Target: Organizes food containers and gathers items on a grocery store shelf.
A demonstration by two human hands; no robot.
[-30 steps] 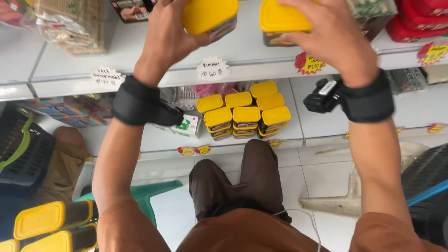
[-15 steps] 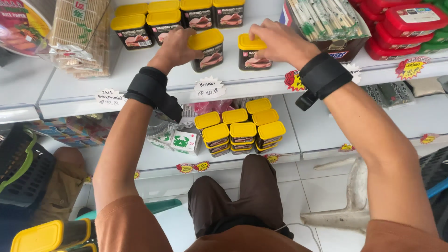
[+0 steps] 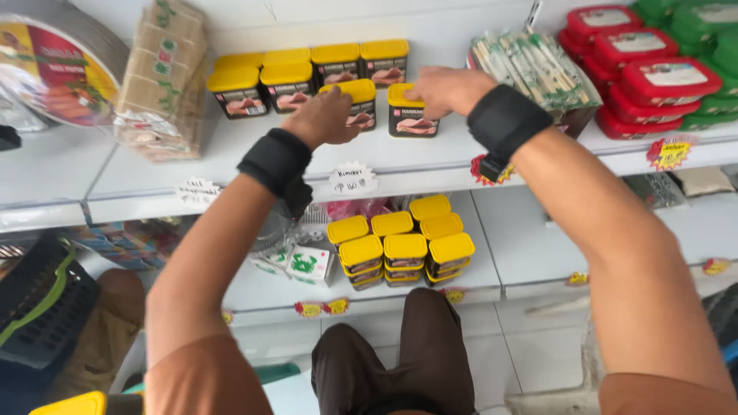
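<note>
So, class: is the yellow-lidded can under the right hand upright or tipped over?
Upright. The can stands on the white shelf, yellow lid on top, with the right hand resting on it.

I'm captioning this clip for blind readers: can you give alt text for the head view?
Two bare hands rest on yellow-lidded tins on a white shop shelf: the left hand on the left tin, the right hand on the right tin. More such tins stand behind, others stacked on the shelf below.

Two tins [image 3: 384,110] on upper shelf [image 3: 430,165] before tin row [image 3: 307,68]; chopstick packs [image 3: 538,73] right; tin stack [image 3: 400,250] below
</note>
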